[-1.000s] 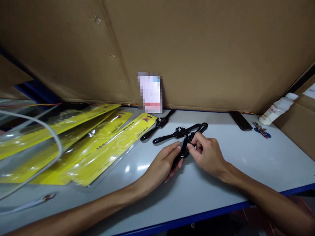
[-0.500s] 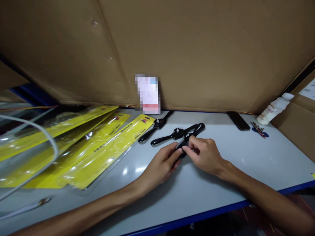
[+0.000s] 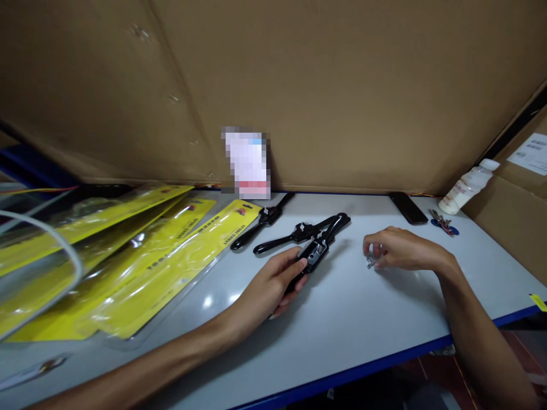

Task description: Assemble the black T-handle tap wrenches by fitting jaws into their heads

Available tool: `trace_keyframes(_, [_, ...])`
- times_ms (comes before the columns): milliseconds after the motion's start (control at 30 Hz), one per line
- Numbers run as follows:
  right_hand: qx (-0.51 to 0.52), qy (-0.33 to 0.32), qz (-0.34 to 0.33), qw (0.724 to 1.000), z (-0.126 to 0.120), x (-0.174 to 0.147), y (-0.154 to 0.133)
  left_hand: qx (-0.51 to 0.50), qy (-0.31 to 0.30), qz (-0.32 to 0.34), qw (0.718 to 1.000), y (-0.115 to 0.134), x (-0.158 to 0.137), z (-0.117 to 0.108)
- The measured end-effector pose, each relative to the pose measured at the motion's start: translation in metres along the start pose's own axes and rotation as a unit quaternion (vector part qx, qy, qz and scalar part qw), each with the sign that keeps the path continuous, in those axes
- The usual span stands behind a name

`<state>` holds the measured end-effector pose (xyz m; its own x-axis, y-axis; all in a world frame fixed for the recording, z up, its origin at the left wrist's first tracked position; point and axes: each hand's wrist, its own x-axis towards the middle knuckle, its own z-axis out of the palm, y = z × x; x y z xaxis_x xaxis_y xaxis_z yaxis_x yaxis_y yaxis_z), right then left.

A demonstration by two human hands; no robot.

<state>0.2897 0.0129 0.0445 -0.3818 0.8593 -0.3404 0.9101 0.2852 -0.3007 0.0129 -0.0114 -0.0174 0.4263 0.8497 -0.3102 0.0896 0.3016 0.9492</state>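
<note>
My left hand [image 3: 288,279] is closed around the near handle of a black spokeshave [image 3: 315,251], thumb on top beside its metal blade area. The tool points away to the upper right, its far handle over another spokeshave [image 3: 301,230] lying on the table. A third spokeshave [image 3: 267,216] lies farther back, near the yellow packs. My right hand [image 3: 397,249] is to the right, apart from the tools, fingers curled down close to the tabletop. At its thumb and fingertips is a small silver metal screw [image 3: 370,263], its exact shape hard to make out.
Yellow cards in clear plastic packs [image 3: 171,267] cover the left side, a white cable [image 3: 64,242] crossing them. Back right are a phone [image 3: 408,208], keys [image 3: 443,222] and a bottle [image 3: 469,187]. A cardboard wall [image 3: 325,102] stands behind; a blue edge [image 3: 342,373] runs along the front.
My right hand has left the spokeshave and moved right, with the small metal screw now showing at its fingertips. My left hand keeps holding the spokeshave. The view has shifted slightly.
</note>
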Motion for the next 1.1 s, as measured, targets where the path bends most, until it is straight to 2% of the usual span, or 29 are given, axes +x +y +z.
trace_keyframes(200, [-0.025,0.002,-0.016,1.0,0.017,0.009,-0.013,0.002,-0.01,-0.009,1.0,0.0,0.0,0.001])
trace_keyframes(467, [0.001,0.032,-0.043,0.999,0.018,0.012,-0.016,-0.011,0.007,-0.017,1.0,0.002,0.0,0.002])
trace_keyframes(600, [0.077,0.022,-0.087,0.993,0.011,0.009,-0.022,0.012,0.001,-0.017,1.0,0.002,0.0,0.003])
trace_keyframes(700, [0.168,0.034,-0.123,0.978,0.007,0.005,-0.029,0.038,-0.007,-0.012,0.999,0.004,0.0,0.003])
trace_keyframes(800, [0.194,-0.005,-0.117,0.974,0.008,0.004,-0.031,0.044,-0.009,-0.012,0.999,0.004,0.0,0.003])
trace_keyframes(900, [0.124,-0.051,-0.093,0.987,0.014,0.008,-0.026,0.043,-0.008,-0.019,0.999,0.004,0.0,0.003])
trace_keyframes(1000, [0.051,-0.002,-0.074,0.996,0.018,0.013,-0.021,0.046,-0.012,-0.018,0.999,0.004,0.0,0.003])
trace_keyframes(1100, [0.04,0.136,-0.054,0.988,0.018,0.013,-0.026,0.062,-0.027,-0.013,0.998,0.003,0.0,0.002])
